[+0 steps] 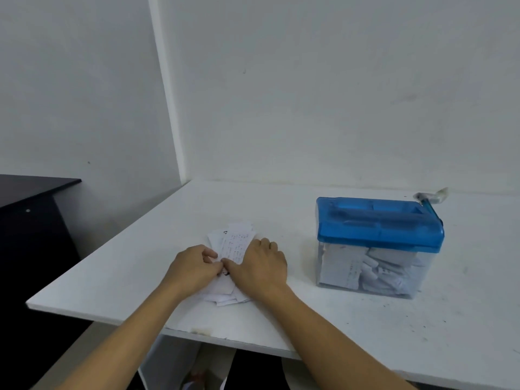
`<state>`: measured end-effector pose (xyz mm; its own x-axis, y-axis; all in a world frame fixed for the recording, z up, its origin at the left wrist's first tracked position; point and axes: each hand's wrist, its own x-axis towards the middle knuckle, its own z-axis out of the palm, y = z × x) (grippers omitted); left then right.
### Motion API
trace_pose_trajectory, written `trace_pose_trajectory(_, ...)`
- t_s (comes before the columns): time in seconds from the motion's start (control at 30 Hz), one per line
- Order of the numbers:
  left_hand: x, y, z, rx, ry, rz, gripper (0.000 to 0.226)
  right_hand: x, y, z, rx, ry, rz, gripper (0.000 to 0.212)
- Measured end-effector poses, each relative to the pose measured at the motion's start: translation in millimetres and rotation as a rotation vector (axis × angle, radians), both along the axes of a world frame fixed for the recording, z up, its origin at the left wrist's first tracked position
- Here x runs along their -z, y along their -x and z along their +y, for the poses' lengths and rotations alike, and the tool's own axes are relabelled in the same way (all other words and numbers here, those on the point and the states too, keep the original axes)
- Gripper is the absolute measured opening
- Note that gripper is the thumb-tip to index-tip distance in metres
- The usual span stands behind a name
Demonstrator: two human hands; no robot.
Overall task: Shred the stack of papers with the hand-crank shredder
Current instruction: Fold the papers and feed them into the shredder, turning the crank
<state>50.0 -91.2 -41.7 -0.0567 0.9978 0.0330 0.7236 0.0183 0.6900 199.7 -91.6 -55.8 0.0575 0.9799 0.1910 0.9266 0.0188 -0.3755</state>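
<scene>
A loose stack of white printed papers (235, 243) lies on the white table (337, 327), left of centre. My left hand (194, 267) and my right hand (260, 266) both sit on the stack, their thumbs and fingertips meeting and pinching a sheet near its middle. To the right stands the hand-crank shredder (378, 220), a blue lid on a clear bin (365, 273) that holds paper pieces. Its crank handle (430, 198) sticks up at the back right corner. Neither hand touches the shredder.
White walls meet in a corner behind the table. A dark desk (33, 190) stands to the left, separated from the table by a gap. The table's front edge (225, 340) runs close to my forearms.
</scene>
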Motion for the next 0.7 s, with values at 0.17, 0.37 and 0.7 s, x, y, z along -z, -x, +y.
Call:
trace_pose_trajectory(0.17, 20, -6, -8, -0.063, -0.184, 0.022, 0.028, 0, -13, 4, -0.007, 0.011, 0.323, 0.03)
trace_pose_trajectory(0.37, 16, -5, 0, -0.045, -0.144, -0.105, 0.021, -3, -21, 3, -0.04, -0.007, 0.579, 0.03)
trace_pose_trajectory(0.7, 13, 1, 3, -0.017, -0.162, -0.288, 0.02, -4, -19, 4, -0.072, -0.003, 0.653, 0.036)
